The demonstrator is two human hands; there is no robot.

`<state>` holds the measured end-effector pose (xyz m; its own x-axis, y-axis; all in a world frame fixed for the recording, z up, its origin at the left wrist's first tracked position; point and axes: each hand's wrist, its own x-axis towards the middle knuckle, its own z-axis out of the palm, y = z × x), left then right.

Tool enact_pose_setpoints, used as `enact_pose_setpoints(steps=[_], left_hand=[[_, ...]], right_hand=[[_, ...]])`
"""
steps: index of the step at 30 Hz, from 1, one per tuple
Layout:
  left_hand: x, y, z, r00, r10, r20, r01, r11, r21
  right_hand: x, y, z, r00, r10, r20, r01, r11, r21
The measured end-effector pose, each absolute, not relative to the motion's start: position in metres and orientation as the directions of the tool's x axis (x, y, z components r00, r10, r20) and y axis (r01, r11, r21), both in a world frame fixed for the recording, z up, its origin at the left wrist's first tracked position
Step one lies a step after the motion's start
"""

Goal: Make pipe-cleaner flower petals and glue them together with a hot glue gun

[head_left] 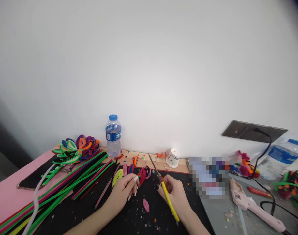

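Note:
My left hand (126, 188) is closed in a pinch over the black mat (129, 217); whatever sits between its fingertips is too small to make out. Yellow-handled scissors (169, 200) lie across my right hand (174, 192), seen nearly edge-on. Their long grey blades point up and away towards the wall. Bent pipe-cleaner loops lie just beyond my left hand: a yellow-green one (117, 177), a dark red bundle (142, 176) and a blue one (130, 169). Between my wrists, a small pink pipe-cleaner piece (146, 205) rests on the mat.
Long pipe cleaners (73, 186) and pipe-cleaner flowers (75, 148) spread at left over a dark tablet-like slab (31, 178). A water bottle (113, 138) and an upturned paper cup (172, 158) stand by the wall. A pink glue gun (256, 210), black cord (258, 161) and second bottle (279, 158) are right.

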<state>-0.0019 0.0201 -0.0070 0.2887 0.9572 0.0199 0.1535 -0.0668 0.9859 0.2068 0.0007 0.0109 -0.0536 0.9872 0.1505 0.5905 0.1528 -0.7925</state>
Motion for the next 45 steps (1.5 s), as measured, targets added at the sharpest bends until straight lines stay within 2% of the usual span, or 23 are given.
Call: enact_pose_setpoints(steps=[4,12,18,23,30,45], left_hand=[[-0.004,0.020,-0.008,0.236,0.970,0.057,0.144,-0.093,0.985],[-0.003,0.017,0.000,0.181,0.980,0.088,0.107,-0.109,0.988],[-0.004,0.014,0.007,0.121,0.987,0.109,0.162,-0.128,0.978],[-0.004,0.013,0.004,0.117,0.986,0.121,0.211,-0.144,0.967],[-0.007,0.010,-0.002,0.188,0.967,0.171,0.230,-0.212,0.950],[-0.006,0.012,-0.005,0.224,0.967,0.117,0.219,-0.167,0.961]], right_hand=[[0.201,-0.004,0.018,-0.140,0.978,0.154,0.629,0.208,-0.749],[0.186,-0.020,0.024,-0.105,0.993,0.049,0.791,0.113,-0.601],[0.184,-0.022,0.018,-0.090,0.993,0.071,0.867,0.113,-0.486],[0.186,-0.019,0.016,-0.144,0.985,0.096,0.861,0.173,-0.478],[0.186,-0.020,0.018,-0.150,0.985,0.088,0.882,0.173,-0.437],[0.187,-0.018,0.018,-0.186,0.977,0.102,0.868,0.212,-0.448]])
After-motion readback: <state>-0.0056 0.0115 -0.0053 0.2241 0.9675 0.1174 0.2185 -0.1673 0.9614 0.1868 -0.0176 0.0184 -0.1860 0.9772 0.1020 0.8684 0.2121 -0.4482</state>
